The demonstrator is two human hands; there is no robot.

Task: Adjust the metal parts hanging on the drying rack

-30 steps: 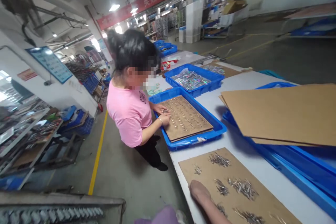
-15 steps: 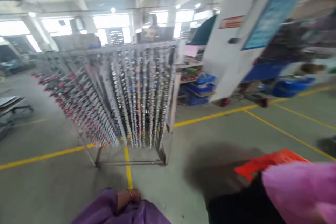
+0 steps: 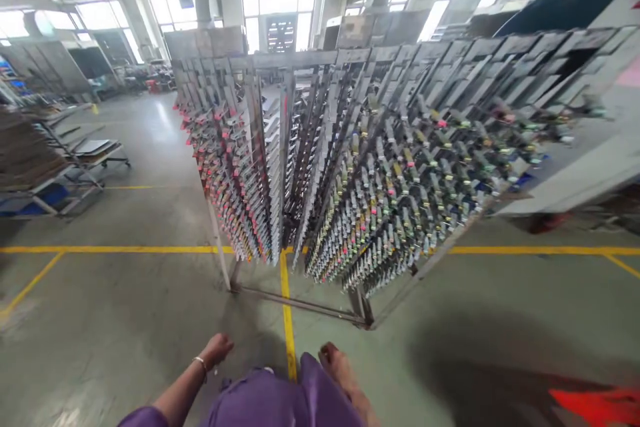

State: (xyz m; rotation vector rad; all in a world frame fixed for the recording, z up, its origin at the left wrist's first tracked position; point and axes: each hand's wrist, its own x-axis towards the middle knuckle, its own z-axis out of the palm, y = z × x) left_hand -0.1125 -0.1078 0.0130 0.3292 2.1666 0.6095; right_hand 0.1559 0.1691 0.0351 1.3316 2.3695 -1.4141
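The metal rack (image 3: 350, 167) stands on the floor ahead, its clipped pieces too small to identify. Left hand (image 3: 217, 349) hangs loosely open, empty; right hand (image 3: 336, 361), half-hidden by purple cloth (image 3: 280, 400), grip unclear.

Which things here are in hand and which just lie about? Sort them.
In hand: left hand and right hand, both empty, nearest the rack of clips.
Lying about: carts, red crate, yellow floor line.

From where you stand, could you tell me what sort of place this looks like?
Most likely a factory floor. A tall metal rack hung with rows of small clipped parts stands ahead, yellow lane lines mark the concrete floor, and wheeled carts sit at the left. Both hands are empty.
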